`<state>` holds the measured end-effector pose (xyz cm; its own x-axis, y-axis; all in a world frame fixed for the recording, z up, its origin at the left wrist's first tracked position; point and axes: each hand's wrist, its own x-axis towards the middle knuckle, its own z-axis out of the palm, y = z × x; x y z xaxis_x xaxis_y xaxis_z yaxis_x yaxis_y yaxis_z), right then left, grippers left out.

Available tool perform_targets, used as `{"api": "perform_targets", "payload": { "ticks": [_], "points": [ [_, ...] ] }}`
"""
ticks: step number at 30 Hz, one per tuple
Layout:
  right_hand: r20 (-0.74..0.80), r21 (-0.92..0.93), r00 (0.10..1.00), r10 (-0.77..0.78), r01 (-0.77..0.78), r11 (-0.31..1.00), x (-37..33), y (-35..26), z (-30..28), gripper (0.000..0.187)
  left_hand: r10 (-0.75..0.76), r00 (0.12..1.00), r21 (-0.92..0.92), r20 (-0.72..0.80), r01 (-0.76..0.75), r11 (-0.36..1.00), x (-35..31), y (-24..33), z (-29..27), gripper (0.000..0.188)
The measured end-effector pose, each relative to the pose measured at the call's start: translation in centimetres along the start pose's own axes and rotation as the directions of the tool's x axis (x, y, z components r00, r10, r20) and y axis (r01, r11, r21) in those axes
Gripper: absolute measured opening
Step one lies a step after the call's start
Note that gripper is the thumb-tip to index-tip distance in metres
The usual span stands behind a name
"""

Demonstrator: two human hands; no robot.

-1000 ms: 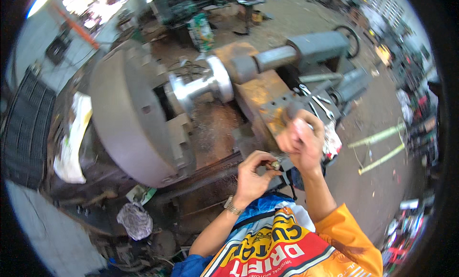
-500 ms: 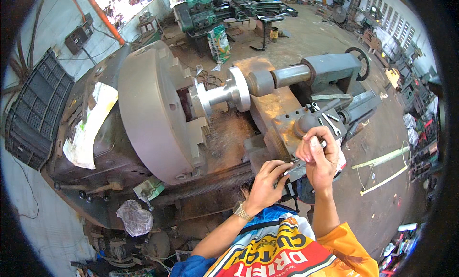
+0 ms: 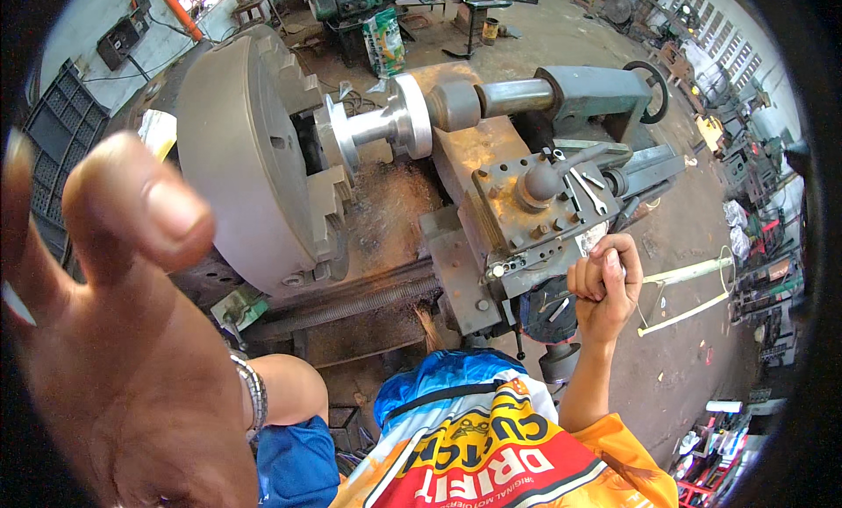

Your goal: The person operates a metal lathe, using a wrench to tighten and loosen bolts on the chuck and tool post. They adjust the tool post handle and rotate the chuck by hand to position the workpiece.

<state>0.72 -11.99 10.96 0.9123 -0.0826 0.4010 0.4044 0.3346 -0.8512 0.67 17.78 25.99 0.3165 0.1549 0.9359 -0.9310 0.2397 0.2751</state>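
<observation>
My left hand is raised close to the camera at the left, large and somewhat blurred. Its fingers are bent but apart, and nothing shows in them. Beside the tool post of a big lathe, my right hand is closed in a fist; what lies inside it, if anything, is hidden. A shiny spool-shaped metal workpiece sits between the wide lathe chuck and the tailstock. Wrenches rest on top of the tool post, near my right hand.
A handwheel stands at the tailstock's far end. Below my right hand is a round dark stool-like surface with small items on it. A green-and-white sack stands behind the lathe. A pale frame lies on the floor at right.
My left hand has left the tool post and come up toward the camera at the left. The right hand has moved slightly right and down, still closed. The view has shifted.
</observation>
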Motion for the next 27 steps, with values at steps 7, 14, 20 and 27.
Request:
{"api": "perform_targets", "payload": {
  "ticks": [7, 14, 20, 27],
  "points": [
    [-0.042, 0.01, 0.998, 0.05, -0.049, 0.999, -1.7, -0.5, -1.7, 0.018, 0.017, 0.999, -0.054, 0.037, -0.015, 0.998, 0.0, 0.2, 0.8, 0.063],
    [-0.016, 0.033, 0.995, 0.096, -0.096, 0.995, -2.7, -0.3, -2.2, 0.02, 0.016, 0.999, -0.071, 0.045, -0.013, 0.997, -0.6, -0.5, 1.1, 0.065],
    [-0.105, -0.072, 0.987, 0.119, -0.127, 0.989, -3.4, -0.1, -2.7, 0.021, 0.009, 0.997, -0.066, 0.072, -0.004, 0.998, -0.3, 0.0, 2.0, 0.067],
    [-0.02, 0.265, 0.997, -0.075, 0.077, 0.961, -3.5, 0.2, -3.3, 0.032, -0.098, 0.995, 0.046, 0.003, 0.097, 0.994, -2.0, -1.5, 1.6, 0.069]
  ]
}}
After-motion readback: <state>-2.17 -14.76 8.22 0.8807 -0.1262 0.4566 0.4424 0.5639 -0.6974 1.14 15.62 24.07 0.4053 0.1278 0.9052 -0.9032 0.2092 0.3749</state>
